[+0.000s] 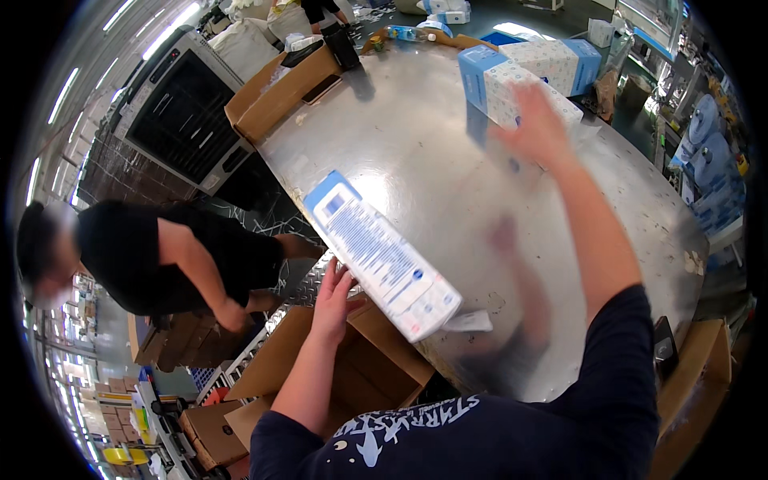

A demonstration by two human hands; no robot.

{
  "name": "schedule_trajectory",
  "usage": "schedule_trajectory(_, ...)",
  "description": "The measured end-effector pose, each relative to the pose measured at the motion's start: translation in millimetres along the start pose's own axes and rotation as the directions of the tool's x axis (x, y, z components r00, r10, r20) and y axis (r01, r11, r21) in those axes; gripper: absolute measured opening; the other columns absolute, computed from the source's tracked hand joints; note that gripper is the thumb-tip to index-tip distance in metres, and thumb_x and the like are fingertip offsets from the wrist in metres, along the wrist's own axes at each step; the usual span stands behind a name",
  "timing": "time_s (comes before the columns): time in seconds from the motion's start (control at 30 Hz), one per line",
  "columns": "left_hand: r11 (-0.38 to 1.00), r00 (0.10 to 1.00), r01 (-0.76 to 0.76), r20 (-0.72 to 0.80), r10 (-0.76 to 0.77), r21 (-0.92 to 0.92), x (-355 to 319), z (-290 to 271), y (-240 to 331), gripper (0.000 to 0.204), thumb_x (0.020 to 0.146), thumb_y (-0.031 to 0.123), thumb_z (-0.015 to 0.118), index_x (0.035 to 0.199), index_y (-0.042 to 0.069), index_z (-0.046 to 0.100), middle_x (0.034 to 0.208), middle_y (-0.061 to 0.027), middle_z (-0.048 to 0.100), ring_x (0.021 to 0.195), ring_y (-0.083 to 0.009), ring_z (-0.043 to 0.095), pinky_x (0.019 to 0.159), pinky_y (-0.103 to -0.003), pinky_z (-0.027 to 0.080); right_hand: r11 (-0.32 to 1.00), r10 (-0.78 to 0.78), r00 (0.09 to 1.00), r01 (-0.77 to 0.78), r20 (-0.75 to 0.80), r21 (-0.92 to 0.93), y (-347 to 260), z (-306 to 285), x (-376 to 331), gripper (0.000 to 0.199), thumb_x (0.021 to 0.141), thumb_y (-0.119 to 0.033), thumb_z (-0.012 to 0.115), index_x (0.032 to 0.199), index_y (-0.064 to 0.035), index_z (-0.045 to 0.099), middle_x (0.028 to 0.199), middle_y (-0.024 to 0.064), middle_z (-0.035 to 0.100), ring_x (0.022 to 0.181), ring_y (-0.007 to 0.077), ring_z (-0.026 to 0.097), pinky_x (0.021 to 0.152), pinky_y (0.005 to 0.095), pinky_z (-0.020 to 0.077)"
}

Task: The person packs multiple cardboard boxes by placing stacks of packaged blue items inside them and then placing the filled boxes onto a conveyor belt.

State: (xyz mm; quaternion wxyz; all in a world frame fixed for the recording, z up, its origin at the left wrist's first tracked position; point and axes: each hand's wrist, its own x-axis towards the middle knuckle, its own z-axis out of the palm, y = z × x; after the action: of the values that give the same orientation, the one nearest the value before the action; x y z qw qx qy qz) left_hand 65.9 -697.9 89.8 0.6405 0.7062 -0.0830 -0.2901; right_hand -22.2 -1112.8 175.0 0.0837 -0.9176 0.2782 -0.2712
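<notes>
A long white carton with a blue end [384, 260] lies slantwise across the left edge of the metal table [432, 184], partly overhanging it. My left hand [328, 308] is beside its near-left side, fingers apart, the fingertips close against it; firm contact is hard to make out. Toward the far right, my right hand [536, 128] stretches to a white and blue patterned carton [496, 80], blurred by motion with its fingers spread. Another such carton [552, 60] lies just behind. An open cardboard box [368, 360] stands below my left hand, beside the table.
A person in black [168, 256] bends at the left beside a roller conveyor [256, 344]. Cardboard edging [280, 92], a dark phone-like slab [322, 90] and a plastic bottle [410, 34] line the far edge. Another cardboard box [696, 392] is at the near right.
</notes>
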Motion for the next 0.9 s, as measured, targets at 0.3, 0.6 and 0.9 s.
schedule_trajectory(0.3,0.943,0.958,0.092,0.287,0.004,-0.32,38.2,57.1,2.3,0.079,0.085,0.013,0.062,0.147,0.016,0.012,0.13,-0.0128,0.045,0.116,-0.0242,0.05,0.096,-0.039,0.046,0.977,0.212,0.926,-0.208,0.311,-0.046,103.9,18.1,41.0,0.092,0.058,-0.041,0.075,0.139,-0.0104,0.043,0.115,0.0196,0.062,0.105,0.0337,0.06,0.09,0.038,0.0479)
schedule_trajectory(0.6,0.964,0.962,0.071,0.275,0.003,-0.257,49.9,73.2,23.4,0.084,0.086,0.012,0.062,0.148,0.021,0.005,0.132,-0.013,0.044,0.114,-0.0258,0.053,0.083,-0.04,0.055,0.93,-0.111,0.703,-0.175,0.702,0.323,-13.7,-25.1,-83.7,0.085,0.068,-0.033,0.074,0.141,-0.0073,0.038,0.118,0.0186,0.061,0.107,0.0275,0.06,0.091,0.0349,0.047)
schedule_trajectory(0.9,0.757,0.918,-0.394,0.187,0.349,0.521,44.9,67.7,60.1,0.086,0.084,0.022,0.068,0.149,0.009,0.013,0.146,-0.019,0.031,0.133,-0.0345,0.033,0.106,-0.044,0.035,0.006,-0.33,0.723,-0.642,0.607,0.767,-18.5,40.6,-122.3,0.077,0.08,-0.019,0.066,0.147,-0.0059,0.029,0.134,0.0111,0.049,0.116,0.0192,0.053,0.095,0.0337,0.045)
